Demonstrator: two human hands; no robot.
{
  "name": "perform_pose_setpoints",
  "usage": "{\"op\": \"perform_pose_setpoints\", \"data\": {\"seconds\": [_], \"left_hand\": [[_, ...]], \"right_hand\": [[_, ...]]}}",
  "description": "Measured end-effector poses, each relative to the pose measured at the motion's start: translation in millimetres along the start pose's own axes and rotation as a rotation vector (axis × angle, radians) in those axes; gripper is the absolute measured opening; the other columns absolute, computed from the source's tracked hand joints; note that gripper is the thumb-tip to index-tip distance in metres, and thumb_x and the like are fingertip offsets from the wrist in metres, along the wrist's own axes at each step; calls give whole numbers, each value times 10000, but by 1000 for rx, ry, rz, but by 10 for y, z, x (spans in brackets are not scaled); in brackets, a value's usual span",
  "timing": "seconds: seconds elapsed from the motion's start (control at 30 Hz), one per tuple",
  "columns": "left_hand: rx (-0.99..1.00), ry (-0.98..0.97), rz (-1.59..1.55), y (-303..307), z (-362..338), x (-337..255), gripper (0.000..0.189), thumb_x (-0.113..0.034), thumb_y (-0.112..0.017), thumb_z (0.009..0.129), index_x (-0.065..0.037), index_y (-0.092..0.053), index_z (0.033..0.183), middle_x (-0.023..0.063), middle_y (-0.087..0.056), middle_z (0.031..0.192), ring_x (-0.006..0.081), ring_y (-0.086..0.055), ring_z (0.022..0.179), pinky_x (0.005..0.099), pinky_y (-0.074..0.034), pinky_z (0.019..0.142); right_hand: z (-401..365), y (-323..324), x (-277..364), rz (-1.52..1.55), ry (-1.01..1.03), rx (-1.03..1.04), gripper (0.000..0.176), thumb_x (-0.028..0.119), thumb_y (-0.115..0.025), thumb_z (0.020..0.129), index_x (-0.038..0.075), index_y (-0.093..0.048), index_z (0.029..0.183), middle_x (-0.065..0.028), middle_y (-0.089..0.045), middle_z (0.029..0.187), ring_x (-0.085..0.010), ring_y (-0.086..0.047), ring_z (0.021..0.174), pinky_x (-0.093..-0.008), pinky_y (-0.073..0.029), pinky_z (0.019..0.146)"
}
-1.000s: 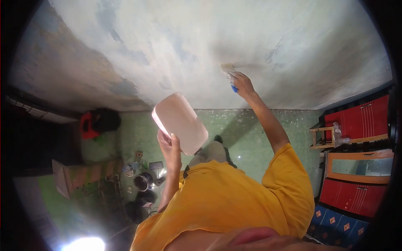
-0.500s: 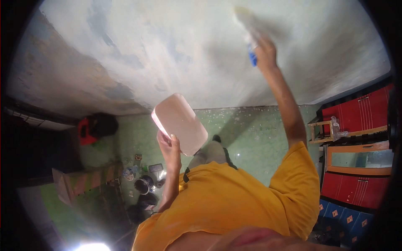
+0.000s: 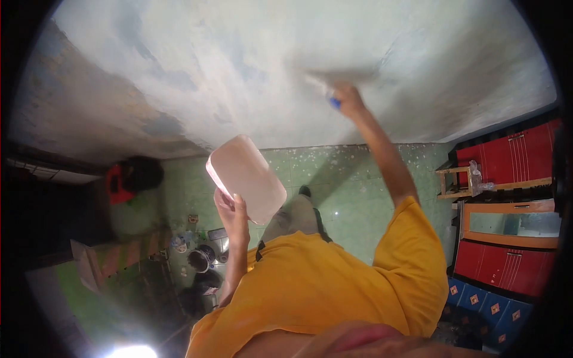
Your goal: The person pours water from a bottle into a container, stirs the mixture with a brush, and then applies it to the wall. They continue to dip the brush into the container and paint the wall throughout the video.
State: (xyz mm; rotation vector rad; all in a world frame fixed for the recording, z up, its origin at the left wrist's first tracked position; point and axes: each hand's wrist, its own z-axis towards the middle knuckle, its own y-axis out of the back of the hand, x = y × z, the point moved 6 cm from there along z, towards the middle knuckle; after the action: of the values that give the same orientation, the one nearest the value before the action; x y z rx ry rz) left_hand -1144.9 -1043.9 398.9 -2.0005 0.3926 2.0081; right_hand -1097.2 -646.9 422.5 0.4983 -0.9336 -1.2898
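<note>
My left hand (image 3: 233,219) grips a pale pinkish rectangular tray (image 3: 248,179) with rounded corners, its thumb over the near edge. That tray is tilted and held below the wall, above the floor. My right hand (image 3: 348,100) is closed around a paintbrush (image 3: 335,102) with a blue handle, its far end blurred by motion and right at the wall (image 3: 233,42). Patches of whitish coating, grey and brown show across the wall's surface. A dark shadow falls beside the brush and along my right arm.
White specks dot the green tiled floor (image 3: 352,209) along the wall. A red cabinet (image 3: 507,262) and a small wooden stool (image 3: 453,182) stand at the right. Buckets (image 3: 201,258) and small items sit at the lower left. Further left is a red and black object (image 3: 114,184).
My right hand has swept the brush down and to the left across the wall. The tray in my left hand has shifted slightly left, along with a small shift of the whole view.
</note>
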Motion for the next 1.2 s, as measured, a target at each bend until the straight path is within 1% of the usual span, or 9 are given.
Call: {"op": "perform_pose_setpoints", "data": {"seconds": [0.13,0.3,0.63,0.8,0.87,0.93,1.0,1.1,1.2], "left_hand": [[-15,-2,-6,20,-11,-30,740,-529,-554,899,61,-346,1294,116,-469,1189,156,-450,1090,314,-377,929],[-13,1,17,84,-17,15,725,-531,-539,906,60,-363,1285,117,-471,1188,165,-452,1101,327,-368,953],[-47,-8,92,226,20,123,721,-525,-553,902,53,-367,1292,111,-481,1193,175,-456,1121,336,-362,963],[-22,-9,92,182,21,71,714,-519,-548,907,56,-367,1290,114,-481,1192,175,-459,1110,333,-364,961],[-7,-6,78,143,6,50,716,-519,-546,908,58,-365,1292,118,-479,1194,175,-459,1109,334,-363,963],[19,-7,39,94,22,65,722,-519,-543,909,59,-360,1299,124,-477,1200,176,-458,1112,334,-363,966],[20,-7,22,31,24,51,733,-521,-545,907,61,-349,1306,127,-474,1204,177,-457,1115,332,-366,964],[19,8,11,-67,21,13,748,-523,-548,904,62,-334,1317,128,-470,1209,176,-457,1117,329,-373,958],[42,53,-45,-79,55,31,753,-460,-591,898,68,-288,1341,139,-449,1240,184,-438,1148,335,-354,986]], "right_hand": [[389,1046,207,-207,83,-306,326,18,-673,747,34,-664,1073,-163,-654,1043,-337,-625,960,-369,-503,828],[501,1351,571,-401,254,-559,262,32,-642,790,37,-680,1049,-145,-656,1095,-305,-617,1035,-370,-504,857],[-835,-987,-498,-191,-108,64,341,19,-593,789,61,-640,1123,-124,-642,1121,-315,-608,1027,-381,-489,909],[-508,-314,-562,86,-170,-101,300,86,-590,821,88,-659,1113,-137,-648,1113,-306,-616,1020,-356,-482,897],[-136,374,-205,-194,150,-199,317,119,-645,797,76,-664,1110,-132,-650,1109,-309,-618,1018,-370,-485,889],[-12,802,-261,-29,-90,-354,274,29,-648,774,32,-678,1047,-166,-655,1070,-310,-626,1006,-383,-496,868],[256,1356,242,-325,118,-527,236,44,-622,801,7,-678,1027,-170,-658,1058,-304,-631,995,-377,-497,867],[322,1480,387,-396,218,-628,223,56,-619,810,19,-683,1020,-159,-664,1050,-296,-632,992,-380,-498,859],[0,625,-99,-19,-71,-502,235,65,-611,823,41,-671,1049,-154,-659,1058,-303,-628,991,-380,-502,855]]}}
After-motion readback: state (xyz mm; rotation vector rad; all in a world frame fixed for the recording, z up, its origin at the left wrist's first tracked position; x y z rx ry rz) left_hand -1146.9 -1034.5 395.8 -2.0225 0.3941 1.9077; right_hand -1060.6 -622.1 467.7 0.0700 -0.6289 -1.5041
